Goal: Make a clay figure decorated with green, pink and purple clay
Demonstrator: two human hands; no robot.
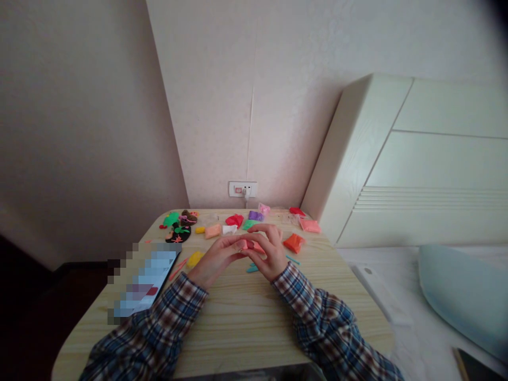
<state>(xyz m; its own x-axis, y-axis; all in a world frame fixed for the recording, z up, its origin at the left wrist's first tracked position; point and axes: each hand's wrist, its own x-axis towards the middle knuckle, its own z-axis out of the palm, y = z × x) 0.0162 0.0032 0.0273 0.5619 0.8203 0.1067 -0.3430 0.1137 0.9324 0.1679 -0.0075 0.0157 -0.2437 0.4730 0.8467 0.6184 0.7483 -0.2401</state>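
Over the middle of the table, both my hands meet around a small piece of coral-pink modelling clay (259,247). The fingers of my left hand (222,254) are closed on its left end. From the other side, my right hand (270,251) pinches it with bent fingers, which hide part of it. Beneath and beside my right hand are blue modelling tools (252,268). An orange clay packet (294,243) lies to its right. Near my left wrist are yellow clay (194,259) and a thin coral-red tool (178,269).
Peach (213,231), red (234,220), purple (256,216) and pink (310,226) clay packets lie toward the back. Shaped clay pieces on a black base (178,233) stand at the back left. A tablet-like screen (148,283), partly blurred, lies left. Behind is a wall socket (243,189); a bed (381,286) adjoins the right.
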